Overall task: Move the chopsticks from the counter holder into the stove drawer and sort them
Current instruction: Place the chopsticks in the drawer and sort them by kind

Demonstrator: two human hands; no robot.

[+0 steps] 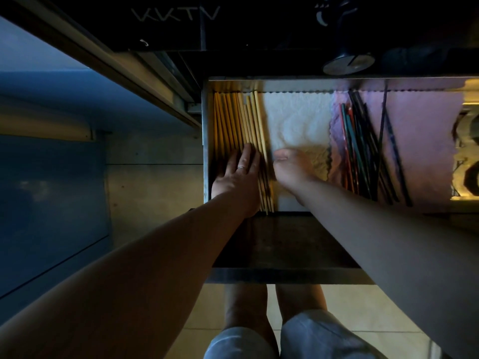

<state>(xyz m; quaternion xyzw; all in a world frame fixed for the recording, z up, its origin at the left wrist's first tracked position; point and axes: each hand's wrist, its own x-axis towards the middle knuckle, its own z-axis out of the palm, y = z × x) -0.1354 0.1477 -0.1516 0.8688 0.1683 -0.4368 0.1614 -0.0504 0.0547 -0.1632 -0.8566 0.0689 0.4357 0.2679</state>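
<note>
The stove drawer (285, 274) is pulled out below me. Along its left side lie several yellow wooden chopsticks (230, 117), side by side and pointing away from me. My left hand (237, 174) rests flat on their near ends, fingers spread, a ring on one finger. My right hand (291, 168) sits just right of the bundle on a white cloth (295, 117), fingers curled against the rightmost sticks; I cannot tell whether it grips one. Several dark, green and red chopsticks (368, 151) lie loosely fanned on a pink cloth (425, 141) at the right.
The black stove front (181, 22) with a round knob (348, 62) is above the drawer. A blue cabinet face (49, 177) stands to the left. My legs and the tiled floor (344, 307) show under the drawer's front edge.
</note>
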